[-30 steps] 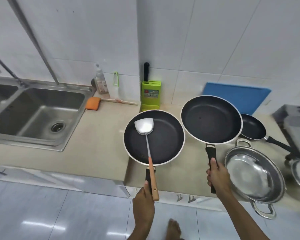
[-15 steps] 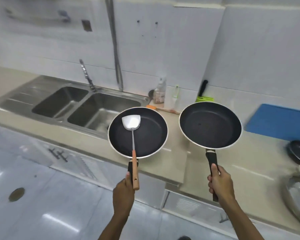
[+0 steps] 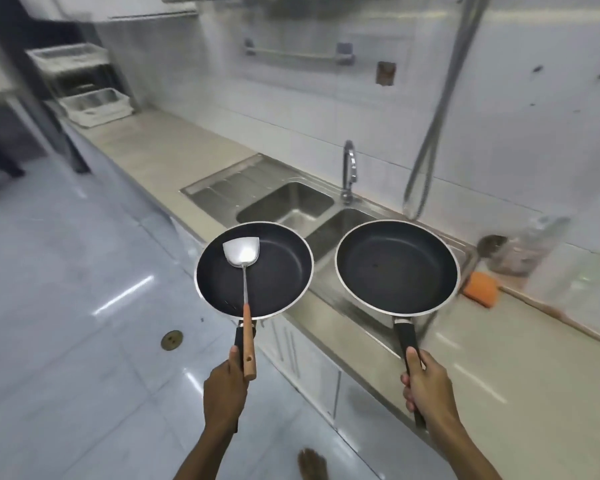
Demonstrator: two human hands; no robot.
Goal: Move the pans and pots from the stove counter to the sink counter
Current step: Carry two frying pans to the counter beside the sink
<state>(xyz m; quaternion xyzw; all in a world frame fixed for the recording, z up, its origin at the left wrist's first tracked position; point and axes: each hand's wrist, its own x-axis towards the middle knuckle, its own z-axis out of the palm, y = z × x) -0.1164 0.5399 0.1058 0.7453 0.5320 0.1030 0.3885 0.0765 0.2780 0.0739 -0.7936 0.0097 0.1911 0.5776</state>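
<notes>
My left hand (image 3: 225, 386) grips the black handle of a dark frying pan (image 3: 274, 271) held in the air over the counter's front edge and the floor. A steel spatula (image 3: 241, 252) with a wooden handle lies in that pan, its handle pinned against the pan handle by my thumb. My right hand (image 3: 425, 386) holds the handle of a second, slightly larger dark frying pan (image 3: 397, 268), level above the right sink basin. The beige sink counter (image 3: 167, 147) stretches away to the left of the double steel sink (image 3: 288, 206).
A tap (image 3: 349, 171) and a hanging hose (image 3: 430, 140) stand behind the sink. An orange sponge (image 3: 480, 288) and a blurred bottle (image 3: 527, 247) sit on the counter at right. White trays (image 3: 94, 105) are stacked at the counter's far left end. My bare foot (image 3: 311, 464) is on the tiled floor.
The view has swung left along the counter. Both pans, still held, have travelled from beside the sink to in front of it. The stove-side pans and blue board have left the view.
</notes>
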